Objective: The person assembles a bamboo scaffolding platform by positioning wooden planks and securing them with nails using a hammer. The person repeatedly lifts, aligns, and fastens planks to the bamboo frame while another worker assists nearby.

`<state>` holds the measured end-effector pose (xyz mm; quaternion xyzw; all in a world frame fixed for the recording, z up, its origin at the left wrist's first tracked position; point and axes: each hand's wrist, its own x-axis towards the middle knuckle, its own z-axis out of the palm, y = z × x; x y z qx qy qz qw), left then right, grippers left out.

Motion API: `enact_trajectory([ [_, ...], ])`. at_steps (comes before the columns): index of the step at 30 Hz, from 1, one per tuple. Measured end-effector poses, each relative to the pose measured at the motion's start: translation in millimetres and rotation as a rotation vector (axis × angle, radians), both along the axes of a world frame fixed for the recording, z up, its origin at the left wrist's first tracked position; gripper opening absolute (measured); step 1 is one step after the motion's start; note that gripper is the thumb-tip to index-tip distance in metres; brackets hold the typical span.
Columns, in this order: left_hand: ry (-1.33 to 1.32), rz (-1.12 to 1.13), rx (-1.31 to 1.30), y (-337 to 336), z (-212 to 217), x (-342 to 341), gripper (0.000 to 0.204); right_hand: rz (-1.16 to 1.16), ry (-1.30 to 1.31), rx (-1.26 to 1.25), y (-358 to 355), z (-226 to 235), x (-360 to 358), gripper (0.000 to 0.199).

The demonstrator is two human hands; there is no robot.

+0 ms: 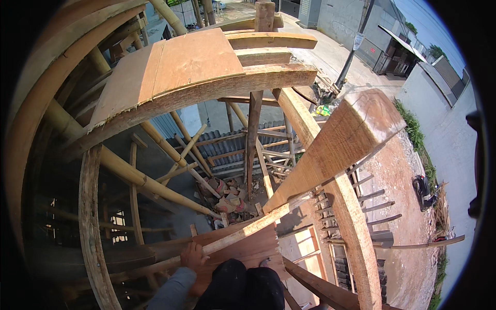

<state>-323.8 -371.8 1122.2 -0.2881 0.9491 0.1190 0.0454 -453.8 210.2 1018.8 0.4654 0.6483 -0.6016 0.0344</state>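
Low in the view, my left hand (192, 257) is closed over a long pale wooden beam (237, 232), its grey-sleeved forearm rising from the lower edge. Some of its fingers are hidden. Beside the beam, a reddish plywood sheet (258, 243) lies under my bent, dark-trousered legs (240, 284). My right hand does not show. In front of me, to the right, a thick upright timber post (336, 147) ends in a rough sawn top and stands next to the beam.
Ahead, a plywood panel (181, 59) lies across timber joists (206, 93). Bamboo poles (150, 183) cross on the left. Far below are broken rubble (232, 199) and corrugated sheets (222, 147). On the right are a curved-looking beam (356, 237), a dirt road and a parked motorcycle (423, 192).
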Motion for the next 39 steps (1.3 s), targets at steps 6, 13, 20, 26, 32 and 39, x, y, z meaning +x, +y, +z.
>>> enact_trajectory([
  [6, -0.102, -0.023, 0.027, -0.2, 7.5, -4.2, 0.045, 0.738, -0.066, -0.387, -182.2, 29.4, 18.9, 0.032],
  [13, -0.086, -0.011, 0.069, -3.7, 13.1, -7.2, 0.047, 0.865, -0.331, -0.508, -418.3, 65.8, -52.4, 0.108],
  [20, 0.102, 0.225, 0.032, 18.5, 22.2, -5.9, 0.053, 0.702, -0.242, -0.537, -472.4, 57.6, -63.9, 0.084],
  [26, 0.891, 1.866, 0.631, 47.2, 7.7, 49.0, 0.080, 0.719, -0.204, -0.542, -472.0, 54.1, -61.4, 0.082],
  [32, 1.424, 2.185, 0.854, -20.8, -23.3, 74.8, 0.082, 0.747, -0.223, -0.517, -468.7, 52.0, -64.1, 0.079],
  [39, 1.314, 2.155, 0.928, -25.5, 5.5, 68.6, 0.081, 0.759, -0.210, -0.612, -462.8, 77.7, -65.2, 0.059],
])
